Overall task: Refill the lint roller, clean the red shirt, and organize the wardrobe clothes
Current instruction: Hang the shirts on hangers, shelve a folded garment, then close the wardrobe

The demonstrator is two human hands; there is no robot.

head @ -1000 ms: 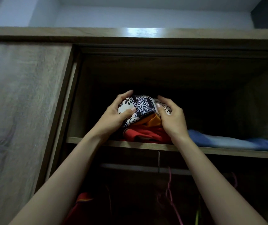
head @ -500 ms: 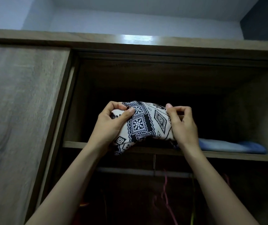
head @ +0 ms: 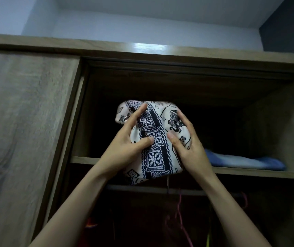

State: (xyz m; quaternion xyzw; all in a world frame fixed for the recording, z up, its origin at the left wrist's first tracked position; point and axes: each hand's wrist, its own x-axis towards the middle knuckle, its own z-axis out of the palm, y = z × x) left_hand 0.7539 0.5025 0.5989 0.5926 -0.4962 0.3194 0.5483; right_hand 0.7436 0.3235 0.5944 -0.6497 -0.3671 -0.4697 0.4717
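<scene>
— What's being held up there?
— A folded black-and-white patterned cloth bundle [head: 156,157], in front of the brown wooden wardrobe shelf [head: 249,172]. Its lower edge hangs below the shelf's front edge.
— Held how?
— The left grip [head: 125,145] clasps its left side, thumb pressed on the front. The right grip [head: 187,143] clasps the right side likewise.
— Anything else?
— A folded blue fabric garment [head: 240,160] lies on the shelf, just right of the right grip. Thin pink clothes hangers [head: 178,211] hang below.
</scene>
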